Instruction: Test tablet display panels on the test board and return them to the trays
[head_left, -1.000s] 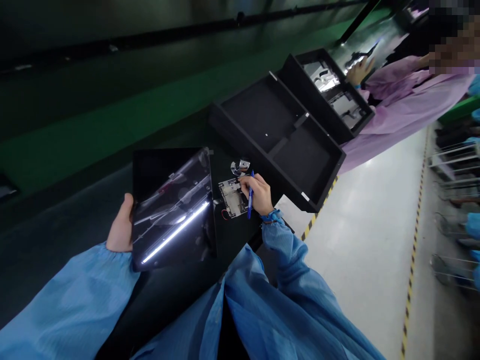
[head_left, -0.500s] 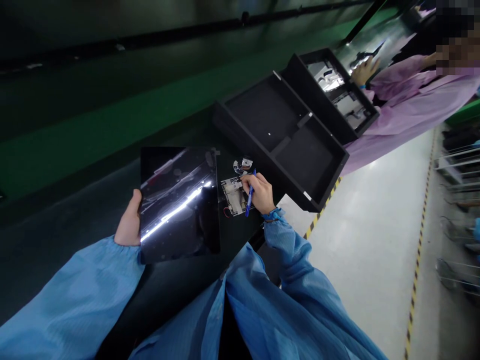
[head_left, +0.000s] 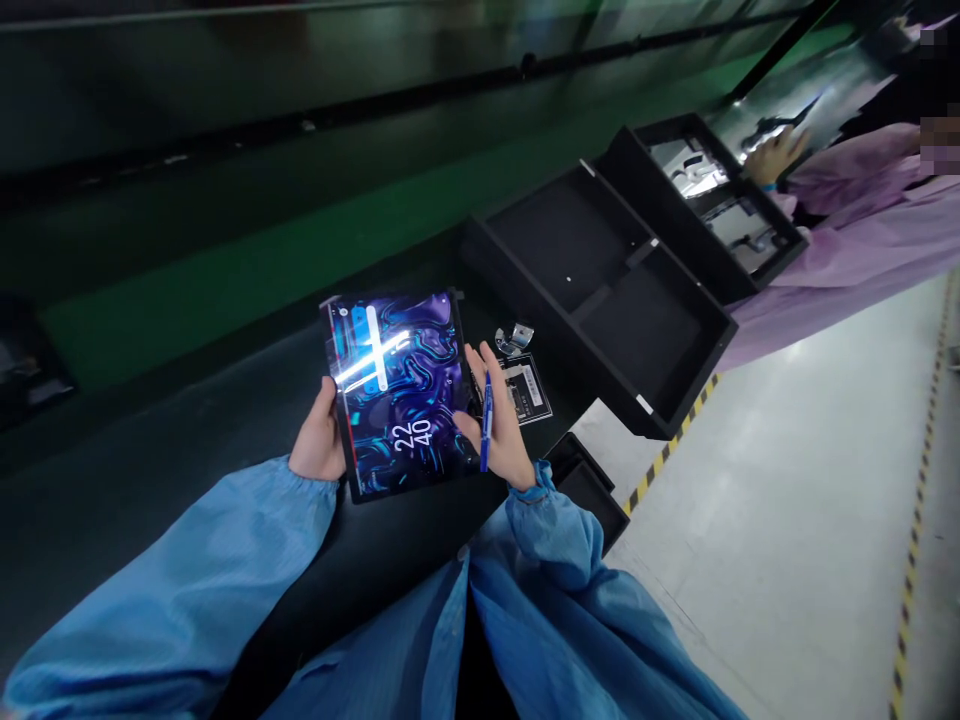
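Observation:
My left hand (head_left: 318, 440) is closed on the left edge of a tablet screen (head_left: 420, 380), its thumb on the front and its fingers hidden behind. The screen is lit, with a purple and blue swirl wallpaper and the clock digits 22 40. At the right edge is my right hand (head_left: 508, 440), thumb over the glass and fingers by the border. A blue pen (head_left: 487, 428) is tucked in that hand. Partly covered by the hand, a flat dark piece with a white label (head_left: 531, 384) lies on the table, with shiny silver scraps (head_left: 514, 339) just beyond.
To the right stands a black two-compartment tray (head_left: 600, 295), with another black tray (head_left: 739, 200) holding parts behind it. A small black tray (head_left: 589, 490) sits near the table edge. A co-worker's hand (head_left: 776, 157) and pink sleeve (head_left: 855, 180) are at the far right.
The screen has gone from dark to lit. My right hand has moved from the parts on the table to the screen's right edge, keeping the pen. The camera view has shifted.

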